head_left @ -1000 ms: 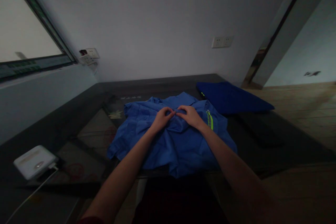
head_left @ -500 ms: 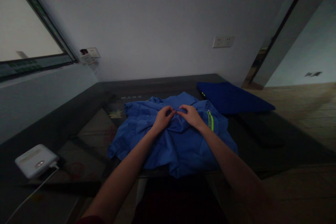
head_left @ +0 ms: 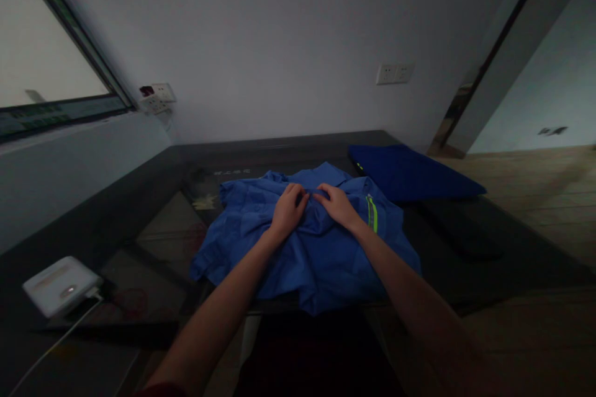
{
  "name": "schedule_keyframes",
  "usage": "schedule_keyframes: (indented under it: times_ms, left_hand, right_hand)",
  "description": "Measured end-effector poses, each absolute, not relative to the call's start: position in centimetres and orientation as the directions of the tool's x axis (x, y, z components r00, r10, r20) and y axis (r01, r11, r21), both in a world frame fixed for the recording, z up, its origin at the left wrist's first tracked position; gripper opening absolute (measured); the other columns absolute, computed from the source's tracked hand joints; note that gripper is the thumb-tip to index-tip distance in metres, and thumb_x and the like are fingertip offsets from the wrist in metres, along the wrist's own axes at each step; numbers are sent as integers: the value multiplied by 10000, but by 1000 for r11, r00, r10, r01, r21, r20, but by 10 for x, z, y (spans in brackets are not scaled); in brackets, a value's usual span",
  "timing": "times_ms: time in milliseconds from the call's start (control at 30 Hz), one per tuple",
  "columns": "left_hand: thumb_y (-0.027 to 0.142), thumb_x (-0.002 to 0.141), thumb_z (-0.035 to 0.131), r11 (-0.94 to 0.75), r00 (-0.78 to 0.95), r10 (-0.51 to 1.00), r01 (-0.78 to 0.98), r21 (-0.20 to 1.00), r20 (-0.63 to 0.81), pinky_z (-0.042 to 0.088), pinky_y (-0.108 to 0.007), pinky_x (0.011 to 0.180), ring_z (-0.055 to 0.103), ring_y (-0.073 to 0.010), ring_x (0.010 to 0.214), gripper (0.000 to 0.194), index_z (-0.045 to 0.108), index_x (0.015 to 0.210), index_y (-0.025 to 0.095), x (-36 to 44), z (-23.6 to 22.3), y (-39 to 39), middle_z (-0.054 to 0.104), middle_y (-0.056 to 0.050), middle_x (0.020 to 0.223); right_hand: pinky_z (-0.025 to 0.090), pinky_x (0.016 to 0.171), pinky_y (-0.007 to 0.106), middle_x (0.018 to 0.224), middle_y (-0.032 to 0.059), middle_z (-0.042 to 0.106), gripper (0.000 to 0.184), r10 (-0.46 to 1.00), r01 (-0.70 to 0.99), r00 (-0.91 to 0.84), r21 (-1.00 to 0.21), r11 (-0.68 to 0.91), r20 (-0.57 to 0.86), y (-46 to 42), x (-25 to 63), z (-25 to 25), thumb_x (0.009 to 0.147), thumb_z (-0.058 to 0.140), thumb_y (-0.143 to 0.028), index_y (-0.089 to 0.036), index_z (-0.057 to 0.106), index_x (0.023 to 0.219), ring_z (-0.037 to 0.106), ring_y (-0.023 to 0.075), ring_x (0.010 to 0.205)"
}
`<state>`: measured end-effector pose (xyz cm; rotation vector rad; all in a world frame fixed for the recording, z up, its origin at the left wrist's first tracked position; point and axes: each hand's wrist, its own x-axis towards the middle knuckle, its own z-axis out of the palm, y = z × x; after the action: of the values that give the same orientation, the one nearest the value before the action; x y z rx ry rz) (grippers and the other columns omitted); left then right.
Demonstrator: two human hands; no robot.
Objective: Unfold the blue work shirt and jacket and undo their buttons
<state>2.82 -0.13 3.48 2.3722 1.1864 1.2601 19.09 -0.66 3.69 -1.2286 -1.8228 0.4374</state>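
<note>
A crumpled blue jacket (head_left: 344, 267) with a yellow-green reflective strip lies spread over the dark table in front of me. My left hand (head_left: 289, 206) pinches its fabric near the middle, thumb and forefinger together. Close beside it, my right hand (head_left: 336, 203) pinches the same raised fold from the other side. The fingertips almost meet; whether a button or other small part sits between them is too small and dark to tell.
A folded dark-blue garment (head_left: 410, 170) lies at the table's back right, near a dark flat object (head_left: 460, 232). At the left, a white box-shaped device (head_left: 63, 285) has a cable plugged in. The wall with sockets (head_left: 395, 74) stands behind the table (head_left: 158, 167).
The view has shifted very slightly. Both hands keep their pinch on the jacket, with only a small movement of the left fingers.
</note>
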Motion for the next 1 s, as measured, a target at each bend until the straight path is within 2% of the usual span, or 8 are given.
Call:
schedule_keyframes:
  times_ms: [167, 267, 367, 533, 700, 833, 1000]
  left_hand:
    - [264, 907, 454, -606, 317, 753, 674, 423, 576, 453, -276, 746, 561, -173, 827, 92, 518, 870, 209, 28, 36, -9, 553, -41, 953]
    - [261, 912, 443, -617, 337, 747, 672, 410, 573, 454, -278, 764, 564, -177, 848, 100, 525, 887, 208, 27, 35, -9, 555, -46, 963]
    - [247, 903, 458, -659, 355, 728, 596, 459, 586, 450, -281, 808, 560, -177, 874, 91, 534, 890, 200, 27, 35, -7, 564, -50, 945]
    - [210, 859, 523, -669, 319, 742, 410, 620, 590, 451, -290, 844, 574, -170, 897, 54, 570, 879, 191, 29, 35, -2, 614, -42, 911]
    - [201, 779, 636, -566, 254, 822, 280, 775, 509, 469, -291, 857, 598, -175, 968, 274, 584, 1048, 185, 29, 32, 5, 642, -51, 1048]
    - [213, 788, 630, -535, 282, 841, 300, 790, 462, 462, -306, 875, 617, -194, 955, 200, 651, 980, 160, 29, 29, 9, 682, -64, 996]
    - [237, 794, 623, -550, 282, 833, 320, 772, 476, 478, -294, 801, 627, -188, 863, 161, 650, 930, 157, 30, 28, 8, 685, -43, 914]
  right_hand:
    - [420, 747, 290, 840, 50, 672, 90, 858, 579, -176, -654, 487, 483, -11, 187, 37, 847, 529, -200, -176, 615, 838, 604, 195, 807]
    - [423, 745, 292, 845, 54, 672, 102, 853, 580, -179, -648, 494, 491, -12, 187, 37, 853, 520, -202, -173, 618, 845, 608, 201, 808]
    - [425, 751, 295, 861, 61, 675, 113, 852, 602, -154, -636, 483, 501, -12, 188, 38, 859, 508, -200, -178, 619, 855, 613, 208, 827]
    - [425, 756, 291, 862, 51, 677, 120, 856, 644, -126, -615, 455, 501, -12, 191, 38, 872, 488, -202, -200, 607, 877, 614, 203, 836]
    - [425, 764, 295, 876, 58, 667, 117, 848, 648, -134, -602, 466, 512, -14, 189, 38, 874, 475, -204, -196, 586, 908, 615, 208, 848]
    - [423, 797, 308, 917, 72, 660, 105, 836, 643, -117, -601, 475, 536, -16, 188, 38, 859, 493, -202, -185, 572, 927, 608, 219, 888]
    - [423, 778, 295, 897, 49, 652, 89, 829, 637, -106, -603, 480, 549, -18, 187, 40, 864, 486, -218, -208, 548, 926, 604, 206, 861]
